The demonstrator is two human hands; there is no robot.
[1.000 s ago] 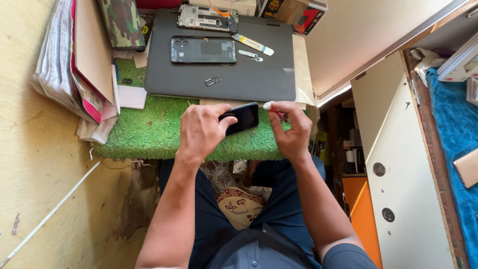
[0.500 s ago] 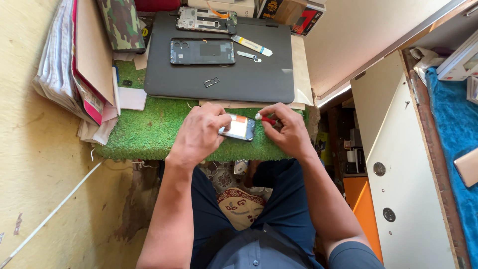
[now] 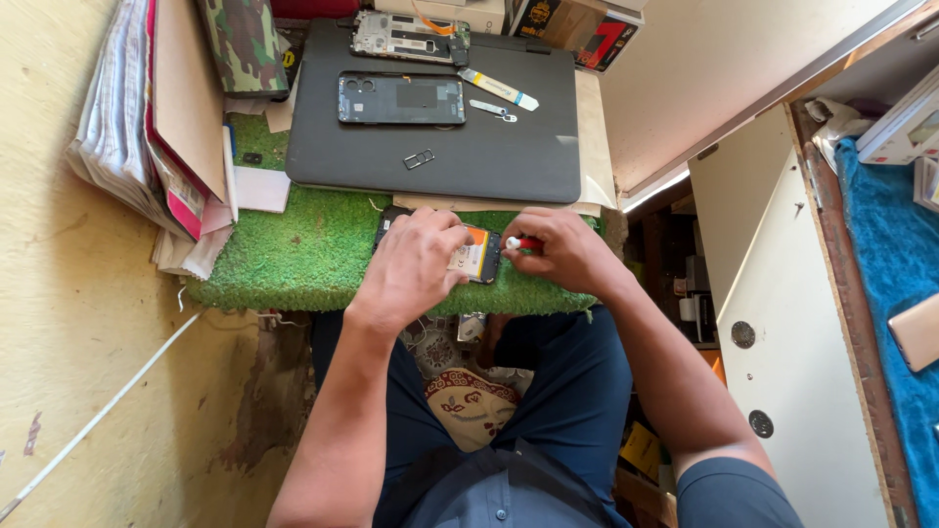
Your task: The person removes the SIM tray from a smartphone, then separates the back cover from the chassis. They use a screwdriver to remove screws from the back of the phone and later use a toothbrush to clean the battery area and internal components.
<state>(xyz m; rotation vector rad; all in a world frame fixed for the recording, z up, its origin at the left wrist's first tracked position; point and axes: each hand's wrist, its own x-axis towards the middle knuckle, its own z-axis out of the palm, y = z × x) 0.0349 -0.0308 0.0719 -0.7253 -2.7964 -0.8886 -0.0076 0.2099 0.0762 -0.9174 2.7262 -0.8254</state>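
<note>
My left hand [image 3: 416,266] presses down on an opened phone [image 3: 476,256] lying on the green turf mat [image 3: 293,254]; an orange and white battery shows under my fingers. My right hand [image 3: 565,252] is closed around a small tool with a red and white tip [image 3: 518,242], held at the phone's right edge. Further back, a dark phone frame [image 3: 401,99] lies on a closed grey laptop [image 3: 489,156], with a small metal tray [image 3: 419,158] and a flat pry tool [image 3: 500,88] near it.
A stack of papers and folders [image 3: 147,147] leans at the left. A camouflage pouch [image 3: 245,44] and another opened phone [image 3: 406,34] sit at the back. A white cabinet [image 3: 773,293] stands at the right, beside a blue cloth [image 3: 895,254].
The phone was held up with its dark side showing; it has been turned over and laid on the turf, battery side up. My right hand now holds the tool against its edge.
</note>
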